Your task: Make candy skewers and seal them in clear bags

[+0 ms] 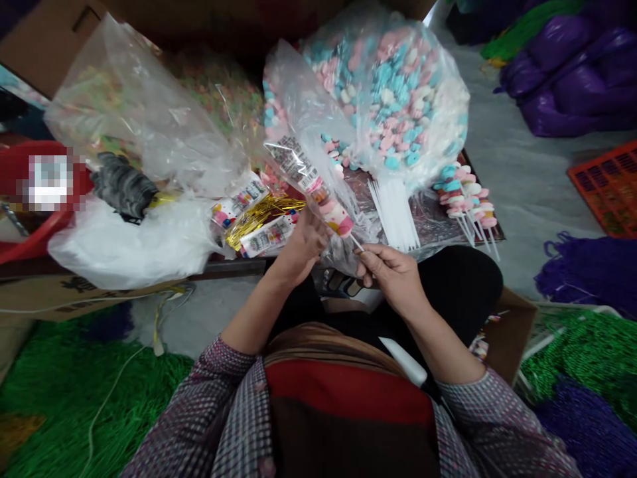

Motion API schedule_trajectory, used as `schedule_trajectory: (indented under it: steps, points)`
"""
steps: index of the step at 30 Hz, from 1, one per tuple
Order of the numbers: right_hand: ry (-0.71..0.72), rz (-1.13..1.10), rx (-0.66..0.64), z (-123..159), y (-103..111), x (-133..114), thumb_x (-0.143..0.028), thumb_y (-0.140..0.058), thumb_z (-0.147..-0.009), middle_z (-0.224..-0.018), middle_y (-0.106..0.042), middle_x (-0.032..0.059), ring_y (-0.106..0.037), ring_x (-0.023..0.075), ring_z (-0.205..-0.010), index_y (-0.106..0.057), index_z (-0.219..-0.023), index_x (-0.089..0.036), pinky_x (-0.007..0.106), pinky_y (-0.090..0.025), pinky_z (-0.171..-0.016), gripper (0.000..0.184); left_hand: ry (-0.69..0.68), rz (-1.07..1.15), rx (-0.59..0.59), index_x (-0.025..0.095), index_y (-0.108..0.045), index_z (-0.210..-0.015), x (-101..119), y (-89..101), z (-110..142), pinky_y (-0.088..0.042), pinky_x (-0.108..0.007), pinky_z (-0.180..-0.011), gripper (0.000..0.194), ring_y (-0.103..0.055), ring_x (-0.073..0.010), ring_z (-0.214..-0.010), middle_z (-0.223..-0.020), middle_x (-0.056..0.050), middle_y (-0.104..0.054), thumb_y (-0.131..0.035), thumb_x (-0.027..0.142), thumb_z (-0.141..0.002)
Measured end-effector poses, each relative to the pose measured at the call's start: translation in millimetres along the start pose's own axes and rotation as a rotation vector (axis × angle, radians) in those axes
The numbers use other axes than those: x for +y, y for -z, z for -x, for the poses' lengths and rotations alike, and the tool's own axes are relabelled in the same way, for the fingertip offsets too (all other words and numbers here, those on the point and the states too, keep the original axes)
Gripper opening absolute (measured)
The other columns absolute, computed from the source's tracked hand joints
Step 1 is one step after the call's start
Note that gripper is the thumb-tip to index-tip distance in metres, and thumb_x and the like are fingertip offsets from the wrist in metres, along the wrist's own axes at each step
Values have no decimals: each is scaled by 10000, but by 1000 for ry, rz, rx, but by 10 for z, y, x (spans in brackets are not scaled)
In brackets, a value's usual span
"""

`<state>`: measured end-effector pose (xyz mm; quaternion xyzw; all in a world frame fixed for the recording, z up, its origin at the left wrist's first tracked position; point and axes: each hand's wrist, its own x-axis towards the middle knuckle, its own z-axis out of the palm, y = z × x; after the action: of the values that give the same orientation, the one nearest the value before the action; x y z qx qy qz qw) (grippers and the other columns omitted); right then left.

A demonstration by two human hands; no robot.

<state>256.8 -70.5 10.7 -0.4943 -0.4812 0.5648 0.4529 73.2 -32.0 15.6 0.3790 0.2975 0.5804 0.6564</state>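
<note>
A marshmallow lollipop [336, 218] with pink, white and yellow pieces sits inside a clear printed plastic bag [293, 162], tilted over the table's front edge. Its white stick passes down to my right hand [393, 273], whose thumb and fingers pinch the stick together with the bag's gathered lower end. Against the left side of the bag is my left hand [307, 240]; motion smears its fingers, so their grip does not show clearly. Beside it lie gold twist ties [266, 218] and more printed bags [266, 238]. White sticks [395, 216] lie just beyond my right hand.
A big bag of pink, blue and white marshmallows [393, 99] stands at the back, with another candy bag [134, 113] to its left. Finished marshmallow sticks [468, 199] lie at the table's right corner. A red basin [30, 226] is far left; a knife [403, 362] rests on my lap.
</note>
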Motion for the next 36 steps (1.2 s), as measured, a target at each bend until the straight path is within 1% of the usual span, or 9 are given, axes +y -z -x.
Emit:
schedule_trajectory:
  steps: [3, 6, 9, 14, 19, 22, 24, 31, 36]
  points:
    - [19, 43, -14, 3, -10, 28, -526, -765, -843, -596, -674, -35, -538, 70, -421, -774, -926, -198, 205, -417, -425, 339, -51, 109, 64, 298, -695, -1148, 208, -35, -112, -521, -362, -988, 620, -648, -232, -1207, -1194, -44, -722, -866, 652, -668]
    - [96, 135, -39, 11, -38, 70, -534, -730, -875, -566, -649, -43, -540, 79, -425, -770, -929, -203, 220, -456, -444, 338, -50, 128, 190, 249, -678, -1051, 272, -153, -190, -548, -333, -899, 377, -701, -170, -945, -871, -1, -698, -764, 554, -846]
    - [166, 216, -55, 10, -91, 78, -575, -656, -924, -531, -605, -58, -511, 79, -413, -753, -956, -215, 219, -444, -436, 373, -20, 130, 253, 219, -620, -847, 150, -313, -166, -547, -291, -792, 236, -626, -106, -687, -661, 53, -538, -710, 424, -920]
    - [125, 167, -111, -2, -128, 17, -629, -595, -947, -557, -598, -69, -519, 73, -413, -704, -987, -218, 212, -437, -443, 427, 29, 77, 210, 222, -547, -764, -48, -387, -79, -550, -324, -762, 315, -639, -149, -757, -686, 25, -515, -633, 445, -970]
    - [48, 118, -144, -5, -90, 3, -656, -672, -880, -613, -657, -40, -565, 75, -444, -706, -905, -195, 213, -436, -451, 463, -6, -61, 139, 251, -630, -980, -105, -235, -84, -553, -331, -774, 329, -665, -170, -817, -745, 9, -611, -643, 576, -932]
    - [-2, 20, -95, 4, -88, -13, -646, -686, -873, -602, -662, -45, -560, 75, -437, -689, -880, -201, 214, -439, -453, 445, -8, -275, 51, 245, -634, -1033, -177, -159, -31, -529, -310, -761, 483, -646, -158, -811, -823, -7, -672, -654, 696, -862]
    - [6, -9, -62, 13, -93, -42, -627, -694, -877, -602, -661, -50, -554, 69, -436, -685, -872, -205, 209, -440, -457, 422, -33, -469, 20, 230, -627, -950, -198, -119, 17, -486, -295, -723, 497, -593, -141, -760, -805, -1, -650, -620, 720, -868]
    - [68, 86, -1, 27, -127, -91, -660, -675, -875, -587, -653, -45, -547, 78, -430, -678, -872, -208, 222, -445, -448, 451, -175, -874, -64, 218, -487, -663, -71, -112, 31, -328, -318, -692, 375, -432, -154, -668, -668, 10, -490, -591, 427, -957]
    - [35, 68, -16, 37, -130, -49, -693, -671, -858, -558, -630, -52, -529, 78, -413, -678, -885, -208, 216, -428, -425, 486, -121, -862, -126, 216, -507, -618, -74, -61, 41, -314, -320, -697, 386, -416, -160, -661, -633, 6, -487, -633, 416, -924]
